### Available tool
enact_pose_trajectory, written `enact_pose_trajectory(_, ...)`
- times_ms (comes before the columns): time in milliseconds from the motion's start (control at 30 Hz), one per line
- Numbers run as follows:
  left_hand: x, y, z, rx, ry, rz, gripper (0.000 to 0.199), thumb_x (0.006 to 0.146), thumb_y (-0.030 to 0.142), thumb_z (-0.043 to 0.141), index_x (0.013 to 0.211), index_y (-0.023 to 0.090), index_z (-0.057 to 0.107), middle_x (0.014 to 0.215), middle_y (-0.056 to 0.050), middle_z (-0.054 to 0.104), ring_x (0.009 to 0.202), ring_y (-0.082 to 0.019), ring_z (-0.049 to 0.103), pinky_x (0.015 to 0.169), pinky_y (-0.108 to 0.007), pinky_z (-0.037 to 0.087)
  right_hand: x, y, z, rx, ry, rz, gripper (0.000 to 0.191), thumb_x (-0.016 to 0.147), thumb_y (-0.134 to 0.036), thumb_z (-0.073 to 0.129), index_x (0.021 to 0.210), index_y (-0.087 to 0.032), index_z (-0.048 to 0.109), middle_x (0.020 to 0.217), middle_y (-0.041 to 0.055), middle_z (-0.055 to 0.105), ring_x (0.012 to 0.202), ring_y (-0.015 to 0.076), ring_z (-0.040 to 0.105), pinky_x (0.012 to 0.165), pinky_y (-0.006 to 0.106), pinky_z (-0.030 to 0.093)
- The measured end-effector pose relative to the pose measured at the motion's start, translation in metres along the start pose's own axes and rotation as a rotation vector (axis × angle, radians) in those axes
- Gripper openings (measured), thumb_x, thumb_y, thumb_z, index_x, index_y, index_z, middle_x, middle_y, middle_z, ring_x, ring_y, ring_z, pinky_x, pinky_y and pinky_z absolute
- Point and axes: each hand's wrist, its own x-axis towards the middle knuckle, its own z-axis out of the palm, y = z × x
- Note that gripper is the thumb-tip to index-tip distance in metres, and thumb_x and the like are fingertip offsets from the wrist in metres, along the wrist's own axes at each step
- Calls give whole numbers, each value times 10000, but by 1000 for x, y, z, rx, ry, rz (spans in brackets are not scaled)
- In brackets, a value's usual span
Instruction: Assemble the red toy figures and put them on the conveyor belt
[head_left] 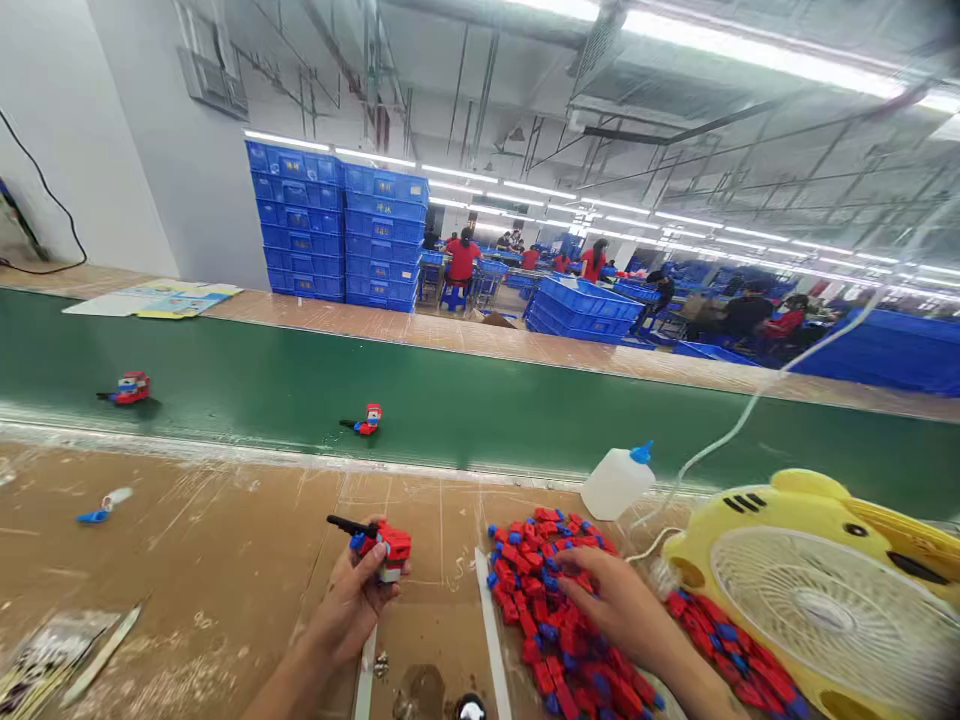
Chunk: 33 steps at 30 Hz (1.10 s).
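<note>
The left hand holds a small red and blue toy figure up above the worktop, its fingers curled around the underside and the thumb across the front. A black rod sticks out from the figure on the far side, and the hand hides part of the body. The right hand lies over a heap of red and blue plastic parts, its fingers spread and slightly bent. It may have a piece under the fingertips, but the hand covers that spot, so I can't tell. The heap runs off the bottom of the view, and a smaller spill of the same parts lies just beside it, against a yellow desk fan cut off at the right edge.

A white glue bottle with a blue tip stands behind the heap. Two finished toys sit apart on a green conveyor belt beyond the worktop. A plastic bag is cut off at the lower left corner, and a dark round object is cut off at the bottom edge. Far off, stacked blue crates stand in front of co-workers in red shirts, too small to make out what they are handling.
</note>
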Motion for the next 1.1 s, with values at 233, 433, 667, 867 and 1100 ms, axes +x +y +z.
enact_pose_trajectory(233,-3,-4,-4,-29,21,69,865,664,332,903,1375,281,413,938,-41,696,722,-189,704,538,-219,521,41,-3,31,79,24,43,287,705,-218,614,945,-210,771,1000,94,747,1043,344,612,977,453,429)
enact_pose_trajectory(433,-2,-5,-8,-71,3,43,866,701,333,877,1397,310,362,981,-42,672,773,-207,703,560,-240,497,17,-5,17,490,176,163,360,838,-501,608,1035,-211,691,905,60,705,798,269,662,732,385,552)
enact_pose_trajectory(667,-4,-10,-10,-57,-24,9,855,735,339,855,1411,334,331,991,-35,660,786,-198,697,581,-243,483,-14,-70,41,1617,169,261,402,719,-336,884,1077,-261,718,796,2,632,642,139,564,537,211,468)
enact_pose_trajectory(867,-5,-4,-7,-45,-39,6,859,718,326,868,1396,324,340,985,-37,662,788,-208,705,580,-241,487,-18,-87,39,971,-41,198,410,848,-514,748,1138,-225,718,891,68,722,864,249,647,787,332,515)
enact_pose_trajectory(1100,-6,-2,-7,-56,-61,4,799,723,309,861,1351,320,367,972,-35,668,767,-199,706,570,-227,492,-37,-66,29,737,-34,172,234,805,-462,778,882,-243,746,811,25,643,664,189,573,608,266,483)
